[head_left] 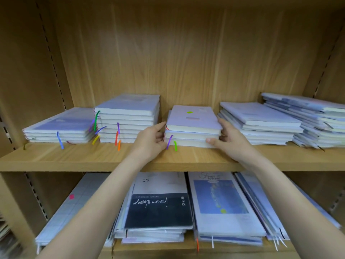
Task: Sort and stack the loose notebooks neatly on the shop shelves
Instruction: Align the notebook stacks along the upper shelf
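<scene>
On the lower shelf lies a black-covered notebook (pixel 158 210). Above, the left hand (pixel 152 140) and right hand (pixel 226 139) curl their fingers around a short stack of pale lavender notebooks (pixel 193 126) on the wooden upper shelf (pixel 112 157), between taller stacks.

Even, warm indoor light, fairly bright, falling from above and in front; the wood back panel (pixel 186 53) glows at the centre and dims toward the upper corners; soft shadow lies under the shelf (pixel 74 159) across the lower compartment; plastic wraps give a pale bluish sheen, mild glare on the stacks at right; wide-angle bending bows the side walls and shelf edge; lower corners and right edge smear with blur; centre fairly sharp
</scene>
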`<action>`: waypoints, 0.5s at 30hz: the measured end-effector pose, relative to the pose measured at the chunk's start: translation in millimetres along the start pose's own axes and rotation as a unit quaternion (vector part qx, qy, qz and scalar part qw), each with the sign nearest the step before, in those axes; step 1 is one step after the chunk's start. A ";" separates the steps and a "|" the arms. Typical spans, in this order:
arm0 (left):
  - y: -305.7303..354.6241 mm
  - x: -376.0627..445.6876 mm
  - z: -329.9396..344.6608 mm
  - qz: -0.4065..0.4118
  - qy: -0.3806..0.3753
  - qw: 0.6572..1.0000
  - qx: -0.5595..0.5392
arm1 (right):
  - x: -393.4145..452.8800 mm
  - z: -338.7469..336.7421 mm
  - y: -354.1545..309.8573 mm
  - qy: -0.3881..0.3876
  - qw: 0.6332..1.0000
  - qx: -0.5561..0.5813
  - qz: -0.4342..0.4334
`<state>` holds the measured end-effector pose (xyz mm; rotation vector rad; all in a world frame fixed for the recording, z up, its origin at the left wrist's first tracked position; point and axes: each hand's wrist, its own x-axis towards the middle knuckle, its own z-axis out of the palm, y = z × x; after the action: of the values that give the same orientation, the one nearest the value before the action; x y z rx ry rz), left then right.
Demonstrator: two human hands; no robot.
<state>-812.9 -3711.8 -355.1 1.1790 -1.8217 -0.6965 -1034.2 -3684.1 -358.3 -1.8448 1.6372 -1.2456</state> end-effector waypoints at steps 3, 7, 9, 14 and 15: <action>1.5 -1.8 -3.1 0.001 -0.005 1.000 0.003 | -1.2 -0.9 -0.3 -0.008 0.999 -0.039 0.004; -0.2 -3.9 -3.9 0.020 -0.020 1.000 -0.009 | -2.2 -2.8 -1.5 -0.018 0.999 0.029 0.016; -1.8 -5.1 -3.7 0.027 -0.017 0.999 -0.008 | -3.1 -3.4 -2.0 -0.024 0.998 0.058 0.023; -5.2 -4.5 -0.3 0.027 0.014 1.000 0.002 | -6.8 -2.3 -6.1 -0.009 0.999 0.024 0.021; -5.6 -4.7 -0.5 0.024 0.017 1.000 -0.004 | -7.5 -2.1 -6.6 -0.005 1.000 0.017 0.018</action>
<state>-809.0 -3709.8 -360.9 1.1317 -1.8117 -0.6509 -1031.4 -3674.9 -354.9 -1.7908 1.6272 -1.2406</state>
